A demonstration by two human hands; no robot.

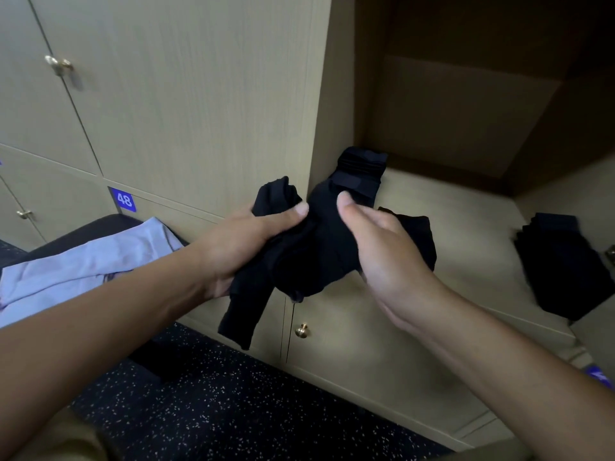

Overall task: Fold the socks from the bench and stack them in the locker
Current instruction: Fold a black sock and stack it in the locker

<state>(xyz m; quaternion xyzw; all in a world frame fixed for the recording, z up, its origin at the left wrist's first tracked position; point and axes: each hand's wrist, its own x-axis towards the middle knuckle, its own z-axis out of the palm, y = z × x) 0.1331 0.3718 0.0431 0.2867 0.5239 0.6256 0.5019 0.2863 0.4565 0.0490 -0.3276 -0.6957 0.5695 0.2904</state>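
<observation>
Both hands clutch black socks (309, 247) in midair: left hand (239, 247) gripping, right hand (386, 251) pinching. The open locker (466, 207) lies at one o'clock, nearer the right hand; a folded stack (565, 264) waits at three o'clock.

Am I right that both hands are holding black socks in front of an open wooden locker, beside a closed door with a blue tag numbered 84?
Not quite: the head view shows the blue tag reads 48, not 84. The rest holds: the left hand and right hand hold black socks before the open wooden locker.
</observation>
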